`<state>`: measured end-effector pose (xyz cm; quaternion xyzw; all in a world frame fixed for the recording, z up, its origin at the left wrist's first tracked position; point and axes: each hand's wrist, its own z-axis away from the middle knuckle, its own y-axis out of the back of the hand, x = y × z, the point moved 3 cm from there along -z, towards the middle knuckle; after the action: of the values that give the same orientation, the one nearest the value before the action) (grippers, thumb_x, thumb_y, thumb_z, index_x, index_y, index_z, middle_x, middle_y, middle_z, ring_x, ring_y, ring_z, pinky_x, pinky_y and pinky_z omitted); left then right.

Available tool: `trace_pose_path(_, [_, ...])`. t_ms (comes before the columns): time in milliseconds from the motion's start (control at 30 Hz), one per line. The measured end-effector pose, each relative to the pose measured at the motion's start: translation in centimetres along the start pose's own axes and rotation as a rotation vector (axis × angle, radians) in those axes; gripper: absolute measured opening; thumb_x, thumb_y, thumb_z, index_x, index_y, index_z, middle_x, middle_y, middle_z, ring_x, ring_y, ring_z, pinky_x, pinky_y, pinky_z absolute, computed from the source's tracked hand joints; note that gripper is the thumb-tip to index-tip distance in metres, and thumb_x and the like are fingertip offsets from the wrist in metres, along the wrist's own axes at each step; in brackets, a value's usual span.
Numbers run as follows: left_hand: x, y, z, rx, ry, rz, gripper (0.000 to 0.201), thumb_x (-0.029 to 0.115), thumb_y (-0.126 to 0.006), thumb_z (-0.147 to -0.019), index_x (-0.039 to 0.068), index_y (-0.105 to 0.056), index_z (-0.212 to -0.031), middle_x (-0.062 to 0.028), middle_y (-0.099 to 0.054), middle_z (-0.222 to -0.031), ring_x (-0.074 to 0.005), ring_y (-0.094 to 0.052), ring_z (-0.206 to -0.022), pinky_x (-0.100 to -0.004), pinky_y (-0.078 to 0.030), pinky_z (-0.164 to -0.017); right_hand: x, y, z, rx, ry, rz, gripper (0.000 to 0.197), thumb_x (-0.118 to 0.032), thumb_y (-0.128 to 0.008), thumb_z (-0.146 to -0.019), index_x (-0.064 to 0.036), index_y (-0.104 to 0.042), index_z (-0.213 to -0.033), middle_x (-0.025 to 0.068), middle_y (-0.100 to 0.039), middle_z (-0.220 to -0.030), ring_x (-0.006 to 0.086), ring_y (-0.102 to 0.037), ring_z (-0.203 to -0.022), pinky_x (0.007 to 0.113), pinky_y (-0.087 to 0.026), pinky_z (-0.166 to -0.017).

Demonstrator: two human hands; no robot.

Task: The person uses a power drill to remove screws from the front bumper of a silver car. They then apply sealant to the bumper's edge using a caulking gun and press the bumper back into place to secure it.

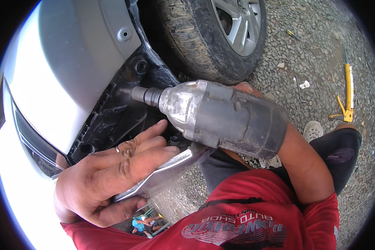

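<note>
My right hand (248, 88) grips an impact wrench (237, 118), whose grey and black body hides most of the fingers. A socket (140, 94) on its nose points left into the dark cavity at the car's corner, close to a bolt or stud (123, 91); whether they touch I cannot tell. Beside and below the tool, my left hand (112, 175) closes around the edge of a silver panel (171, 162), fingers over the top and thumb underneath. A ring shows on one finger. Black plastic trim (98, 112) lines the silver car body (71, 54) at the cavity.
A dusty tire (204, 46) with a silver rim stands at the top. On the gravel (325, 33) at right lie a yellow caulking gun (349, 91), a thin bent metal rod (299, 89) and a small yellow tool (292, 34). Another person (141, 223) sits at the bottom.
</note>
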<state>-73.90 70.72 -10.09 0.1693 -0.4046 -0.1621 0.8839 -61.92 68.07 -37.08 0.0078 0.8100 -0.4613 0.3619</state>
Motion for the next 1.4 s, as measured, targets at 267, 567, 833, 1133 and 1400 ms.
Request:
trace_pose_path(267, [0.15, -0.08, 0.04, 0.022, -0.002, -0.009, 0.073, 0.005, -0.071, -0.090, -0.025, -0.042, -0.150, -0.0475, -0.054, -0.144, -0.0646, -0.042, -0.144, -0.0608, -0.036, -0.120, -0.10, -0.21, -0.16, -0.007, 0.011, 0.007, 0.067, -0.034, -0.045, -0.105, -0.0019, -0.039, -0.163, 0.0226, -0.051, -0.160, 0.0354, -0.059, -0.141, 0.050, -0.049, -0.119])
trace_pose_path(567, [0.09, -0.06, -0.06, 0.022, -0.005, -0.027, 0.073, 0.005, -0.073, -0.089, -0.024, -0.043, -0.149, -0.0515, -0.052, -0.142, -0.0607, -0.053, -0.139, -0.0539, -0.046, -0.114, 0.00, -0.33, -0.43, -0.007, 0.024, 0.010, 0.064, -0.032, -0.048, -0.104, -0.0025, -0.042, -0.161, 0.0213, -0.053, -0.158, 0.0335, -0.060, -0.139, 0.048, -0.050, -0.118])
trace_pose_path(833, [0.11, -0.10, 0.01, -0.001, -0.025, -0.084, 0.072, 0.006, -0.072, -0.091, -0.025, -0.042, -0.149, -0.0509, -0.053, -0.142, -0.0575, -0.057, -0.137, -0.0506, -0.047, -0.114, 0.62, -0.50, -0.73, -0.002, 0.019, 0.007, 0.062, -0.029, -0.051, -0.103, -0.0031, -0.044, -0.159, 0.0201, -0.055, -0.157, 0.0318, -0.062, -0.138, 0.047, -0.051, -0.117])
trace_pose_path(1133, [0.10, -0.28, 0.02, 0.029, -0.045, -0.038, 0.071, 0.004, -0.071, -0.092, -0.026, -0.041, -0.149, -0.0509, -0.054, -0.139, -0.0555, -0.063, -0.130, -0.0506, -0.048, -0.113, 0.15, -0.32, -0.67, -0.009, 0.036, 0.001, 0.060, -0.027, -0.054, -0.102, -0.0038, -0.047, -0.157, 0.0188, -0.058, -0.155, 0.0299, -0.063, -0.136, 0.046, -0.053, -0.115])
trace_pose_path(1400, [-0.04, -0.15, 0.15, -0.002, -0.014, -0.049, 0.073, 0.004, -0.072, -0.091, -0.026, -0.040, -0.150, -0.0510, -0.052, -0.142, -0.0563, -0.064, -0.128, -0.0492, -0.049, -0.113, 0.36, -0.50, -0.95, -0.006, 0.038, 0.008, 0.058, -0.025, -0.057, -0.102, -0.0044, -0.050, -0.155, 0.0176, -0.060, -0.153, 0.0282, -0.064, -0.134, 0.044, -0.053, -0.114])
